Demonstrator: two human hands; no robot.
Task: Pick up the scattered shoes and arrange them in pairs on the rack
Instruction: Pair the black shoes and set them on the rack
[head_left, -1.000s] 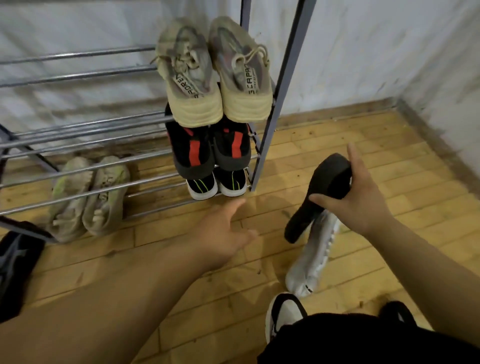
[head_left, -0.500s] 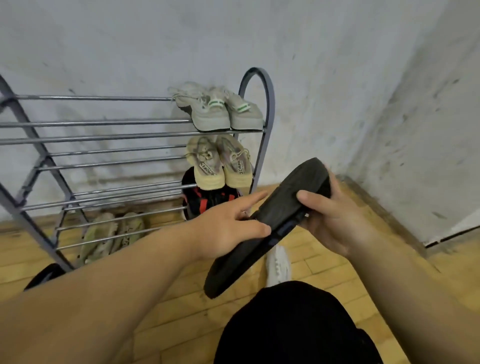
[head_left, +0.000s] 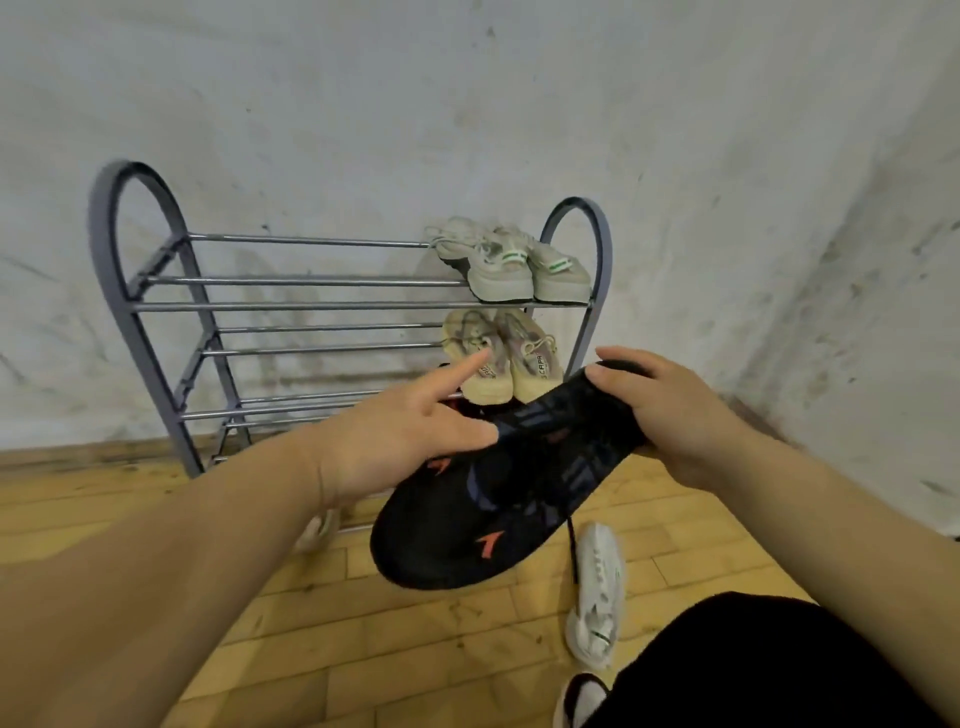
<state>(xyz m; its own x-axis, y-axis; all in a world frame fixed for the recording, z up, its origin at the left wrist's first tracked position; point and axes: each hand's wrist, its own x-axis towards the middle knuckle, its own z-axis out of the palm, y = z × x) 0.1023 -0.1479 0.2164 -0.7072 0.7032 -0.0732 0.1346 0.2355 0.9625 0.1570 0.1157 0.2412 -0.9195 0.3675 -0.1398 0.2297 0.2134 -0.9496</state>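
I hold a black shoe (head_left: 498, 499) with orange marks in the air in front of the rack (head_left: 291, 306). My right hand (head_left: 670, 415) grips its heel end. My left hand (head_left: 410, 436) rests on its near side with the thumb on the shoe and the forefinger stretched out. A pale pair with green stripes (head_left: 511, 265) stands on the top shelf at the right. A cream pair (head_left: 501, 364) stands on the shelf below. A white shoe (head_left: 597, 592) lies on the wooden floor under my right arm.
The rack stands against a grey wall, near the room's corner on the right. My dark-clothed knee (head_left: 737, 665) fills the lower right, with a black-and-white shoe (head_left: 582, 696) beside it. Part of a pale shoe (head_left: 319, 530) shows under my left wrist.
The view has pulled back and shows the whole rack. The black shoe has turned from sole-up to show its upper, and my left forefinger has lifted off it.
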